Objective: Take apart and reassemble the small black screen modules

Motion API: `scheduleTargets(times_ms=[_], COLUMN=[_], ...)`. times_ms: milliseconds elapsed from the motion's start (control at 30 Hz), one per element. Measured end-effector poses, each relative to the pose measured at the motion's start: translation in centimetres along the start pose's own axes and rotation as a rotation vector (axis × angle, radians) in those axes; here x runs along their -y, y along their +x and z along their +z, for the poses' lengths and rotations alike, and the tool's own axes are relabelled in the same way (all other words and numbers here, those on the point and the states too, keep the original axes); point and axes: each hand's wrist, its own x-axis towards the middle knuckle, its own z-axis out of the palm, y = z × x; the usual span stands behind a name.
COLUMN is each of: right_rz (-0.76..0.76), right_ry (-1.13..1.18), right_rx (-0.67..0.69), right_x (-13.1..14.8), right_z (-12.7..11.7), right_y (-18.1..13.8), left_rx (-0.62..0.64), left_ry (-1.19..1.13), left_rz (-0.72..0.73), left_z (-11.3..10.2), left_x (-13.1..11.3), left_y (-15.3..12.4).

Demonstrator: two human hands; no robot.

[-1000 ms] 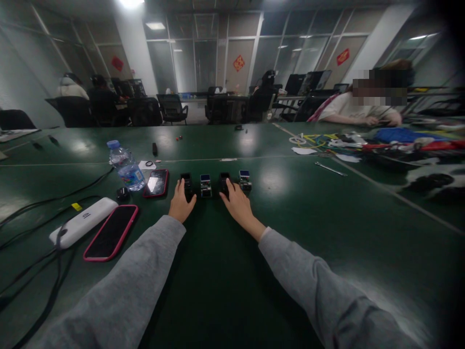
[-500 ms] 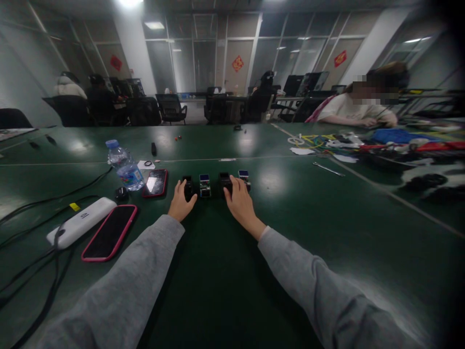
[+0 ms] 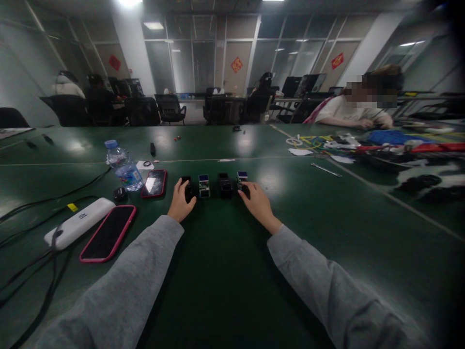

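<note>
Black case (image 3: pixel 225 185) as landmark | right hand (image 3: pixel 258 199): right of it, curled at small board (image 3: pixel 241 175), grip unclear | left hand (image 3: pixel 180 201): left of it, curled round dark block (image 3: pixel 188 189), grip unclear | risk: leftward right-hand nudge could shove board into case

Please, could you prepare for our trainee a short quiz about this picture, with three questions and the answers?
1. Which thing is nearest to the right hand?
A) the wrench
B) the rightmost circuit board
C) the pink-edged phone

2. True or false: the left hand is at the leftmost black device.

3. Fill in the blank: the water bottle has a ____ cap.

Key: 1. B; 2. True; 3. blue
</note>
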Motion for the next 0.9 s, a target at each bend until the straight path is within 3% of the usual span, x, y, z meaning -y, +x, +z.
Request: scheduleTargets(times_ms=[167,333,433,567,900], right_rz=[0.032,-0.103,-0.268,-0.457,-0.396], right_ry=[0.001,-0.077,-0.082,-0.098,-0.053], right_rx=[-0.025,-0.174,-0.086,0.086,0.117], right_x=[-0.3,0.7,2.2,3.5,3.3], right_z=[0.0,-0.4,-0.7,-0.5,-0.2], right_y=[0.0,-0.1,-0.3,-0.4,-0.3], left_rx=[-0.015,-0.069,-0.081,0.046,0.149], left_ry=[0.055,0.228,0.361,0.444,0.328], left_rz=[0.052,0.1,0.184,0.345,0.352], left_z=[0.2,0.1,-0.2,-0.5,-0.3], left_x=[0.0,-1.0,-2.5,-4.4,-4.6], left_y=[0.0,-0.2,-0.5,-1.2,-1.3])
